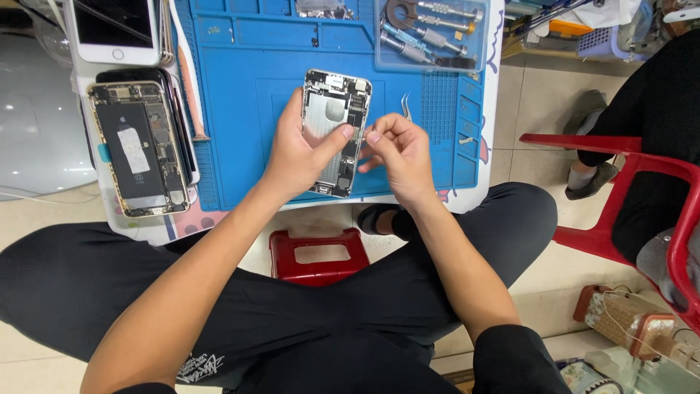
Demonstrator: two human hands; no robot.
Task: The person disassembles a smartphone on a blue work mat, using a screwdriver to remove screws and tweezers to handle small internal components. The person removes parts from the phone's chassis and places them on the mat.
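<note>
Mat: a blue work mat (248, 95) covered most of the small white table (138, 228), its moulded compartments running along the 12 o'clock edge and down the 3 o'clock side.
Clear tray: a see-through tray (430, 33) at 1 o'clock on the mat held several metal screwdriver handles lying side by side.
Side stack: at 9 o'clock an opened phone (138, 149) lay face up with its black battery showing a white label strip; a white phone (117, 29) with a dark screen sat beyond it at 11 o'clock.
Phone shell: a stripped silver phone housing (332, 109) stood tilted at the mat's centre, its lower edge near the mat's 6 o'clock border.
Left hand: the left hand (295, 157) was wrapped around the housing's 9 o'clock side, thumb pressed across its inside, fingers closed on it.
Right hand: the right hand (397, 153) was pinched tight, thumb and forefinger meeting at the housing's 3 o'clock edge; whether it gripped some small part I could not tell.
Tweezers: silver tweezers (405, 107) lay on the mat just past the right hand at 1 o'clock.
Open room: bare mat lay between the housing and the side stack.
Floor: a red stool (319, 255) stood below the table at 6 o'clock.
</note>
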